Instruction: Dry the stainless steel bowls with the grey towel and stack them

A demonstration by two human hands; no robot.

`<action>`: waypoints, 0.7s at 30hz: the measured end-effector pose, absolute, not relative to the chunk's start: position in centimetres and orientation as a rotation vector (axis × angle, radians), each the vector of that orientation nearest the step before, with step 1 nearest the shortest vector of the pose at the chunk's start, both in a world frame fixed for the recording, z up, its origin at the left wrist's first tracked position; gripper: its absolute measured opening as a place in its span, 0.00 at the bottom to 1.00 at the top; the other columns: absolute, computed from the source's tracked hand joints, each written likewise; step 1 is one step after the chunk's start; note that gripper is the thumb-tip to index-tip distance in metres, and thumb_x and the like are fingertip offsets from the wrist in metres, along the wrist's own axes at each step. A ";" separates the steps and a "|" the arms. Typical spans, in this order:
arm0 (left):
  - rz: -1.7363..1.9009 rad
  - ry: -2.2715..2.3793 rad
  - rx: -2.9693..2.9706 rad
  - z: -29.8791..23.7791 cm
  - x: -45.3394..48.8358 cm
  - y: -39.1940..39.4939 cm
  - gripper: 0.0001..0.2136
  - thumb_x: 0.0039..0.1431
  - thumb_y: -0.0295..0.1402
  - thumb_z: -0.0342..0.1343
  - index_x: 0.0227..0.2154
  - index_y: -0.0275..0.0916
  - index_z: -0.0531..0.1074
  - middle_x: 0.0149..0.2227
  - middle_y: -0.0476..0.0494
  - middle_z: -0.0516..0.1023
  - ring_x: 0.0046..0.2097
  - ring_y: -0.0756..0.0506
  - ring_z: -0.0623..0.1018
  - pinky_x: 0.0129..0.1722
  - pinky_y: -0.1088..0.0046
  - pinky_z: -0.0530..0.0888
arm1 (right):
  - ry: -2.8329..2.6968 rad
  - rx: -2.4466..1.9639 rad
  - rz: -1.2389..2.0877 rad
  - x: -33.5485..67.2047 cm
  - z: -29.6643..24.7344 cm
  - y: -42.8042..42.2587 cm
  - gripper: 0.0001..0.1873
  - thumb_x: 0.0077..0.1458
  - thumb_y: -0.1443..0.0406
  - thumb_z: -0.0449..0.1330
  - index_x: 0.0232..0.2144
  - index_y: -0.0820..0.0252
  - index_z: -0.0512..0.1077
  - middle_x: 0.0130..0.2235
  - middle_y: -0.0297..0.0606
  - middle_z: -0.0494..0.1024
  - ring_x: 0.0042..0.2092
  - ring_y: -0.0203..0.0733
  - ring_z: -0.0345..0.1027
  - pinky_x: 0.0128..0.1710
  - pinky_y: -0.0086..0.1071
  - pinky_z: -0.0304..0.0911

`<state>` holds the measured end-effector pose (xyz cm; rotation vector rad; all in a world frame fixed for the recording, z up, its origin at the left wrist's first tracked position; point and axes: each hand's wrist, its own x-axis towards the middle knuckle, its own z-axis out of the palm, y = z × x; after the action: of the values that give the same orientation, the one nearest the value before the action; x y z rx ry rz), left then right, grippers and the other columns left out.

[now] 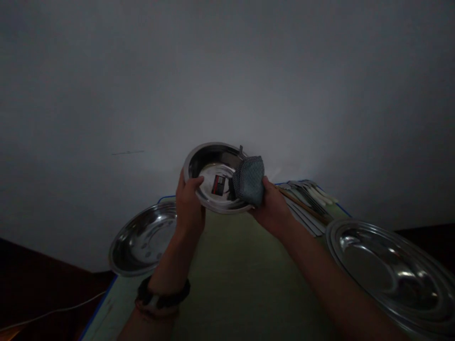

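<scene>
A shiny steel bowl (209, 204) with a dark red-and-black label on its inner bottom is held up above the table, tilted toward me. My left hand (190, 201) grips its left rim, the thumb lying over the inside edge. On the bowl's right side my right hand (272, 206) clasps a grey-green cloth (251, 177) with a checked border, pressed over the rim. The cloth hides that part of the bowl and most of my right fingers.
Another steel basin (142, 244) rests at the table's left edge. Stacked steel dishes (377, 270) stand at the right. Behind them lie several long utensils (305, 199), some with white handles. A plain wall (227, 85) rises behind the green table (249, 274).
</scene>
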<state>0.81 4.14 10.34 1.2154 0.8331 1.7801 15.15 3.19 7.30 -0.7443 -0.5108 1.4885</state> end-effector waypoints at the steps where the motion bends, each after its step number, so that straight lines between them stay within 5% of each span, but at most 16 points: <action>1: 1.764 0.826 1.219 10.5 0.6 4.2 0.16 0.52 0.30 0.52 0.44 0.44 0.73 0.46 0.46 0.78 0.53 0.39 0.74 0.53 0.61 0.71 | -0.503 -0.764 1.482 15.3 7.3 3.3 0.15 0.60 0.56 0.51 0.43 0.55 0.71 0.49 0.36 0.78 0.47 0.39 0.73 0.46 0.38 0.68; 6: 1.687 0.816 1.323 11.7 0.1 3.8 0.15 0.53 0.31 0.53 0.44 0.44 0.74 0.47 0.46 0.78 0.53 0.40 0.74 0.52 0.63 0.71 | -0.494 -0.879 1.429 15.5 6.9 3.6 0.10 0.50 0.65 0.60 0.37 0.60 0.73 0.45 0.40 0.79 0.44 0.41 0.74 0.48 0.36 0.68; 13: 1.583 0.961 1.249 11.6 -1.5 4.5 0.26 0.54 0.37 0.57 0.57 0.52 0.65 0.44 0.45 0.79 0.47 0.38 0.78 0.50 0.53 0.72 | -0.603 -0.857 1.316 19.5 9.6 3.1 0.10 0.44 0.67 0.54 0.31 0.58 0.71 0.34 0.37 0.79 0.40 0.46 0.74 0.40 0.40 0.71; 18: 1.486 0.929 1.376 10.8 -1.8 4.9 0.22 0.56 0.43 0.57 0.54 0.49 0.69 0.54 0.41 0.74 0.58 0.37 0.70 0.58 0.53 0.64 | -0.549 -0.873 0.787 20.7 11.6 2.2 0.08 0.41 0.69 0.62 0.27 0.56 0.67 0.33 0.33 0.75 0.39 0.40 0.70 0.42 0.35 0.68; 21: 1.499 0.898 1.389 10.5 -0.7 4.5 0.20 0.58 0.45 0.55 0.51 0.46 0.71 0.55 0.40 0.73 0.60 0.37 0.67 0.59 0.54 0.63 | -0.780 -0.994 0.454 19.5 11.4 1.5 0.11 0.43 0.63 0.65 0.31 0.55 0.68 0.38 0.37 0.74 0.46 0.45 0.67 0.51 0.43 0.63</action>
<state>-0.74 4.52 10.53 1.3893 0.8980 1.4992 19.53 1.52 11.42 -0.9942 -0.7798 0.4539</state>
